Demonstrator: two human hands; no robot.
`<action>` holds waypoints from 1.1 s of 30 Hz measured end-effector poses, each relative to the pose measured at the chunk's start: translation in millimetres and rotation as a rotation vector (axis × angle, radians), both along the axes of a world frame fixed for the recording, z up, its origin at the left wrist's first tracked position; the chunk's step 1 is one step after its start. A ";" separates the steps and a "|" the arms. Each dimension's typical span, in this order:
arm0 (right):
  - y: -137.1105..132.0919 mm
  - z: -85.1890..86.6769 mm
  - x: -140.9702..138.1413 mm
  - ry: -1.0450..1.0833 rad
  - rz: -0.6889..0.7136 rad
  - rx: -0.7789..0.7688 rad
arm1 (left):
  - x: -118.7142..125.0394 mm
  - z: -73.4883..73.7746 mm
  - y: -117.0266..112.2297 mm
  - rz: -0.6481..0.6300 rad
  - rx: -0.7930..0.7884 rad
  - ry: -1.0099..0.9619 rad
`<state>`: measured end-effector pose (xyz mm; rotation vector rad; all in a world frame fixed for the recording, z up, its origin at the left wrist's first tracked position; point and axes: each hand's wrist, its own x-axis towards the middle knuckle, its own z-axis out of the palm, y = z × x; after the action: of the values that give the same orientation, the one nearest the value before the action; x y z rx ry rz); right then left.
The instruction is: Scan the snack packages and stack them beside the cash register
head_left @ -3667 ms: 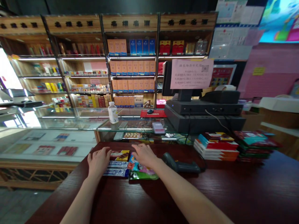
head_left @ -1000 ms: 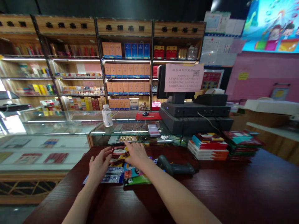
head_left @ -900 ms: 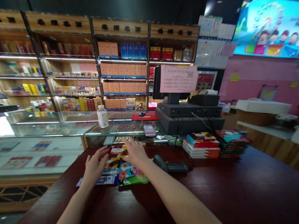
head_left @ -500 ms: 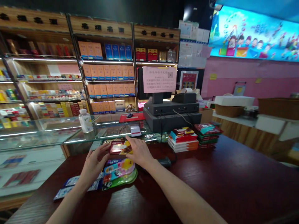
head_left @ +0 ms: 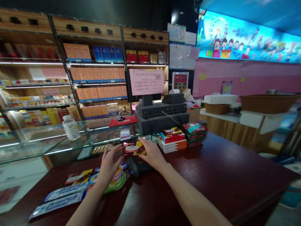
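While the left hand (head_left: 108, 166) hangs open, fingers spread just beside one end of a red-and-gold chocolate bar packet (head_left: 134, 148), the right hand (head_left: 151, 153) lies over the other end, touching it; whether it grips, I cannot tell. The packet sits at the far edge of the dark red wooden desk (head_left: 211, 169), just beyond a black barcode scanner (head_left: 137, 167). Blue-and-white wrappers (head_left: 62, 197) and a green-edged snack packet (head_left: 117, 183) lie toward the near left. Behind stand a glass display counter (head_left: 103, 135), a cash register (head_left: 162, 110) and stacked boxes (head_left: 171, 141), with carton-filled shelves (head_left: 96, 75) and a pink wall (head_left: 235, 75) beyond.
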<state>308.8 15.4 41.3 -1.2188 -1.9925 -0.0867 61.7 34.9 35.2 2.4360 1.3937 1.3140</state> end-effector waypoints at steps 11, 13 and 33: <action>6.0 -23.7 38.8 0.119 0.041 0.092 | 45.8 -17.5 6.5 -0.017 -0.041 -0.052; 7.8 -27.4 43.3 0.129 0.054 0.099 | 50.1 -21.4 7.8 -0.020 -0.038 -0.053; -6.0 -25.5 50.9 0.102 0.188 0.130 | 29.4 -17.5 -11.1 -0.074 0.180 0.265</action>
<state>359.8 9.4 15.7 -0.9316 -1.9696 -0.0586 91.1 23.7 17.7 2.8399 1.2685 1.1835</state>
